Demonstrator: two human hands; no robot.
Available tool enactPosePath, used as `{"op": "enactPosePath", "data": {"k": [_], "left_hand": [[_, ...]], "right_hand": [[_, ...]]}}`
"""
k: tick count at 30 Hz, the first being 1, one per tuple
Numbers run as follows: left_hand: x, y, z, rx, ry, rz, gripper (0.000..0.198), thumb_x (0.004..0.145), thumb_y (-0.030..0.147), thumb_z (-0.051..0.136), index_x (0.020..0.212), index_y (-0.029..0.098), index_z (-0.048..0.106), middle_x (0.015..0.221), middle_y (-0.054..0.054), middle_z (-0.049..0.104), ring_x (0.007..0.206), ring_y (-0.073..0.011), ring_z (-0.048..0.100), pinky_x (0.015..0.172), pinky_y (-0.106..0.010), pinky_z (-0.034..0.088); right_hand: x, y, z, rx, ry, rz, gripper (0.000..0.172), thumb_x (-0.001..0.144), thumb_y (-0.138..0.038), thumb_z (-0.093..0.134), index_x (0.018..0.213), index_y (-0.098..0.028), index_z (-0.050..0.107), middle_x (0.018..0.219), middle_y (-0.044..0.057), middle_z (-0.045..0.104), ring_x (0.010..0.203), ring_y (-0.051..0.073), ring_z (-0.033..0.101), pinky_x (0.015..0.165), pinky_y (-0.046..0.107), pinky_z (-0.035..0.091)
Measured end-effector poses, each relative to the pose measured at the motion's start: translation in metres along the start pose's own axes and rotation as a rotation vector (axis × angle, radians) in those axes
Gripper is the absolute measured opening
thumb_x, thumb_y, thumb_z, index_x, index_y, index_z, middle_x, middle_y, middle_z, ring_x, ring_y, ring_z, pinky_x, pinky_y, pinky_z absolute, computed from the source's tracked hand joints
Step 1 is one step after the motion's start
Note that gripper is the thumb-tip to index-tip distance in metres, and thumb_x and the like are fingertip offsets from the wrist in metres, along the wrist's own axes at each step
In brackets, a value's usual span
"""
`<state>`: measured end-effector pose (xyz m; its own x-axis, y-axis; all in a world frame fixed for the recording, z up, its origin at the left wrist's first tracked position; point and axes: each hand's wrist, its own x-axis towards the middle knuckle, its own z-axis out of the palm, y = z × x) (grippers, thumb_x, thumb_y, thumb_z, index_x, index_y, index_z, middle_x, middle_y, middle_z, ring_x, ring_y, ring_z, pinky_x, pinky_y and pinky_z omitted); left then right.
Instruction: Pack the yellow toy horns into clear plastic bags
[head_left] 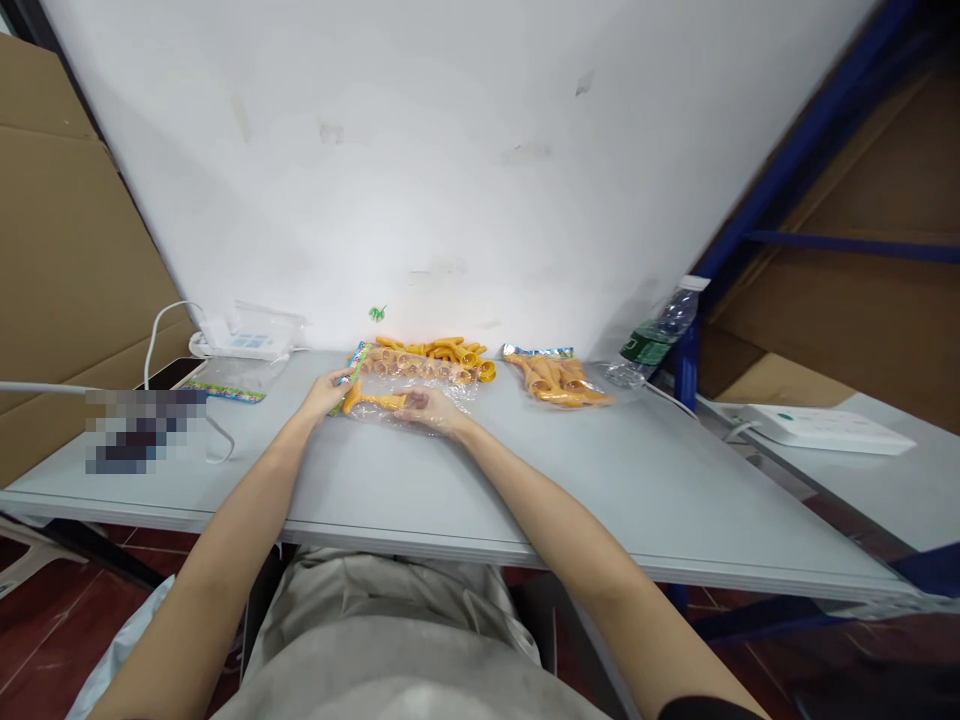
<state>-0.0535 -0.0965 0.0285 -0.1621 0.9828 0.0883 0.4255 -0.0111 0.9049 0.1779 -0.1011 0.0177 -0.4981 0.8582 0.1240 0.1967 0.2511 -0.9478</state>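
1. White wall (465, 150) rose behind the work, wider than anything else in view.
2. Below it, the worktop (420, 480) ran left to right, bare along its near edge.
3. Before the person, a clear bag (382, 385) with a coloured strip lay flat, its strip toward the left.
4. Just beyond it, against the wall, sat the orange pile (442, 360); a filled bag (559, 380) lay apart to the right.
5. Both hands were occupied: the left hand (324, 395) pinched the bag by its strip, while the right hand (435, 410) gripped one end of an orange piece.
6. That piece (386, 401) lay between them, long axis roughly crosswise, its flared end toward the left. The right hand was nearer, touching it; whether the left touched it, or whether plastic covered it, could not be told.
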Motion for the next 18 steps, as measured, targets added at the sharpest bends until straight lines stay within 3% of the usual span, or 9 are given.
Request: {"op": "enactPosePath", "data": {"k": [5,9,12,18], "left_hand": [[0.008,-0.007,-0.005,0.038,0.054,-0.035,0.045,0.074,0.02,0.053,0.118,0.013,0.062,0.103,-0.007,0.07,0.088,-0.0171,0.065,0.074,-0.025,0.05],[0.01,-0.008,-0.007,0.396,0.204,0.001,0.04,0.077,0.019,0.052,0.115,0.015,0.064,0.118,-0.01,0.064,0.107,-0.0232,0.058,0.09,-0.033,0.046],[0.005,-0.006,-0.002,0.685,0.293,0.11,0.045,0.079,0.022,0.053,0.123,0.02,0.059,0.142,-0.01,0.043,0.132,-0.028,0.036,0.105,-0.041,0.035],[-0.004,-0.003,0.016,0.901,0.047,0.151,0.052,0.091,0.036,0.031,0.141,0.025,0.038,0.155,-0.002,0.016,0.142,-0.0232,0.013,0.113,-0.046,0.016]], "right_hand": [[0.012,-0.002,0.002,0.056,-0.057,0.017,0.05,0.059,-0.032,0.079,0.104,-0.017,0.066,0.081,0.001,0.066,0.076,0.015,0.061,0.075,0.029,0.05],[0.029,-0.011,-0.001,0.008,-0.225,0.074,0.049,0.064,-0.031,0.077,0.109,-0.016,0.065,0.092,0.005,0.069,0.092,0.019,0.062,0.088,0.033,0.047],[0.043,-0.015,-0.001,-0.114,-0.258,0.091,0.047,0.066,-0.032,0.076,0.109,-0.015,0.066,0.098,0.006,0.069,0.099,0.022,0.06,0.093,0.035,0.043],[0.054,-0.029,-0.006,-0.104,-0.405,0.118,0.037,0.06,-0.028,0.078,0.095,-0.018,0.071,0.097,0.005,0.07,0.098,0.02,0.061,0.09,0.033,0.047]]}}
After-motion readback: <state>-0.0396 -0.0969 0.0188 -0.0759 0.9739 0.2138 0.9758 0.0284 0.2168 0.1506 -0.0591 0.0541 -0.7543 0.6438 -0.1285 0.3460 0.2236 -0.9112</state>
